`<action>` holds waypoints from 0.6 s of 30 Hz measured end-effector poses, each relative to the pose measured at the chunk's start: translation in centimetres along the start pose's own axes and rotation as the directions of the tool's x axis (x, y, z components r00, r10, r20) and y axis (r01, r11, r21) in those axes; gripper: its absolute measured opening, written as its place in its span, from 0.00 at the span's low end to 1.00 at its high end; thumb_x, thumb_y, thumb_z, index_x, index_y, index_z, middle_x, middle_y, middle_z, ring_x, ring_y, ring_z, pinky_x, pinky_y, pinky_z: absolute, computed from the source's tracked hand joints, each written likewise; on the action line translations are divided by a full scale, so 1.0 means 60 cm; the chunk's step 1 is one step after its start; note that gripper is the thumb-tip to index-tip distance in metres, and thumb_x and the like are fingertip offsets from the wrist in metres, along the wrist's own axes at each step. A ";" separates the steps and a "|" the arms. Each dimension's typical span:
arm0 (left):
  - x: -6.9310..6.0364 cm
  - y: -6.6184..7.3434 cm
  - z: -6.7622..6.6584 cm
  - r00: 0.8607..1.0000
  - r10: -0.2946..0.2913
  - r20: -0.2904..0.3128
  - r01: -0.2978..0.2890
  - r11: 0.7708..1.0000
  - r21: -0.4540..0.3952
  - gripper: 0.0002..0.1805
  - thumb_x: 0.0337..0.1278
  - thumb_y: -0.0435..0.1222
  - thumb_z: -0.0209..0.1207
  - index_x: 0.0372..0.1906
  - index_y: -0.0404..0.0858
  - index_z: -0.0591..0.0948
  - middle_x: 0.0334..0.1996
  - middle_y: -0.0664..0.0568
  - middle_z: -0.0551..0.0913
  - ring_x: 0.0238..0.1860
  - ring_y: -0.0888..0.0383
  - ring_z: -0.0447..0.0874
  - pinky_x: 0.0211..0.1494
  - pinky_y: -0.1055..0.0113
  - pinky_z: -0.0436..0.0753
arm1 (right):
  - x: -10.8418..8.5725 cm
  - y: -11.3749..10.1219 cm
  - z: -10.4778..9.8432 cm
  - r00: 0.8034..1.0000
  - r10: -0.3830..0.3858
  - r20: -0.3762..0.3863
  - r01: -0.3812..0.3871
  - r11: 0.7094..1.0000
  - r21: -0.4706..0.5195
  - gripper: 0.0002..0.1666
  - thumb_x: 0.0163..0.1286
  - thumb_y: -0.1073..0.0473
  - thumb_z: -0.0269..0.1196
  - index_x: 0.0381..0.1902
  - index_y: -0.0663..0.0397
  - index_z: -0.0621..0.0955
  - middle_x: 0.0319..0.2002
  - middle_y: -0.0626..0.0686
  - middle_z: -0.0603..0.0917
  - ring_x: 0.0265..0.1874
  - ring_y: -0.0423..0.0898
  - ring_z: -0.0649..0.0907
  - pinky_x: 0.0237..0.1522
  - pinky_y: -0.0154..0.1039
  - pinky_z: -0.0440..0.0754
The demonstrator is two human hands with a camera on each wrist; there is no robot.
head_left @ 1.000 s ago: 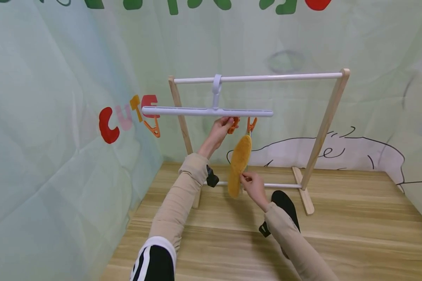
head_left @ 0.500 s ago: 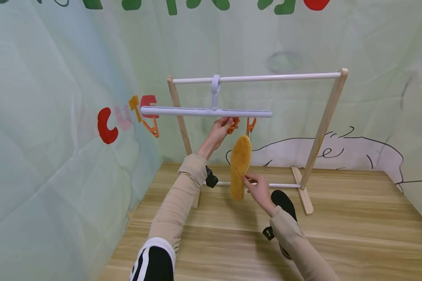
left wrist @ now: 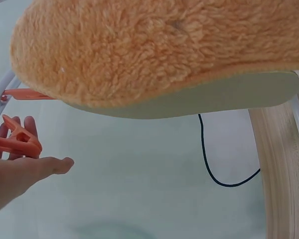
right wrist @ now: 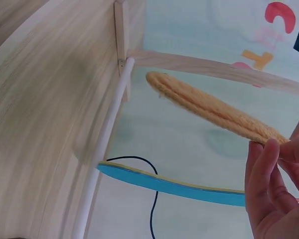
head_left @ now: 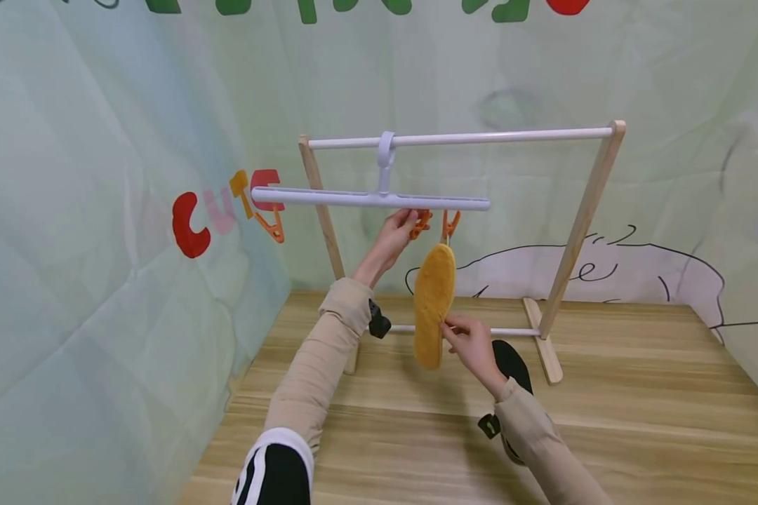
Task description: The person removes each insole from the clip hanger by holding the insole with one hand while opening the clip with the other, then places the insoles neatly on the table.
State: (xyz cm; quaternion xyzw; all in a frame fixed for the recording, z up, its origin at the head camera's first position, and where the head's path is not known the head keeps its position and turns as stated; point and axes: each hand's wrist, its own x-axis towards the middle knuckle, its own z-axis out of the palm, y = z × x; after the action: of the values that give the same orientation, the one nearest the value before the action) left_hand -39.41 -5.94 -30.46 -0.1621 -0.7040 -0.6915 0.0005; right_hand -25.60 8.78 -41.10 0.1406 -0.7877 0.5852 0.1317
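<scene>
My right hand (head_left: 474, 347) pinches the lower right edge of a fuzzy yellow insole (head_left: 434, 294), which stands upright below the hanger. Under the white hanger bar (head_left: 373, 200), my left hand (head_left: 391, 238) holds an orange clip (head_left: 420, 223) between thumb and fingers. Just right of it hangs another orange clip (head_left: 450, 224). A second insole (right wrist: 174, 186), blue underneath, shows apart from the held one in the right wrist view; the held insole mostly hides it in the head view. The left wrist view has the insole's fuzzy face (left wrist: 139, 50) large across its top.
The hanger hooks over the white top rail (head_left: 505, 136) of a wooden-legged rack (head_left: 584, 231). One more orange clip (head_left: 270, 223) hangs at the hanger's left end. A white lower rail (head_left: 512, 332) crosses behind the insole. A printed cloth (head_left: 126, 337) stands around the wooden tabletop (head_left: 657, 407).
My right hand has moved slightly right and down, still pinching the insole, whose fuzzy face has turned more towards the head camera. The left hand stays on its clip.
</scene>
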 end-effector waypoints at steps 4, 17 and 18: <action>-0.001 0.001 0.002 1.000 -0.015 0.005 0.015 1.000 -0.008 0.20 0.66 0.38 0.38 0.58 0.34 0.69 0.56 0.39 0.73 0.54 0.45 0.73 0.53 0.66 0.73 | -0.001 0.028 -0.006 1.000 0.016 0.008 -0.016 1.000 -0.005 0.11 0.59 0.68 0.59 0.40 0.67 0.81 0.36 0.66 0.83 0.29 0.56 0.82 0.17 0.34 0.79; -0.009 0.005 0.007 0.998 -0.064 -0.019 0.064 0.998 0.010 0.20 0.66 0.43 0.40 0.57 0.39 0.69 0.56 0.44 0.74 0.56 0.50 0.71 0.42 0.69 0.67 | -0.029 0.048 -0.043 0.999 0.041 0.035 -0.041 0.999 -0.006 0.13 0.60 0.62 0.60 0.42 0.63 0.81 0.33 0.64 0.84 0.26 0.35 0.81 0.19 0.33 0.79; -0.009 0.005 0.008 0.998 -0.065 -0.020 0.065 0.998 0.015 0.20 0.66 0.43 0.40 0.57 0.39 0.69 0.56 0.44 0.74 0.56 0.50 0.71 0.40 0.69 0.66 | -0.031 0.047 -0.047 0.998 0.044 0.036 -0.044 0.999 0.002 0.13 0.60 0.63 0.60 0.42 0.65 0.81 0.33 0.65 0.83 0.25 0.33 0.80 0.18 0.34 0.79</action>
State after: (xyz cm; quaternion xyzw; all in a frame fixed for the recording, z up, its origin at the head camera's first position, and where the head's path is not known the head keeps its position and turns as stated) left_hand -38.75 -5.60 -30.31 -0.1326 -0.7142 -0.6871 -0.0139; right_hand -24.83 12.42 -43.50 0.1337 -0.7921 0.5864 0.1043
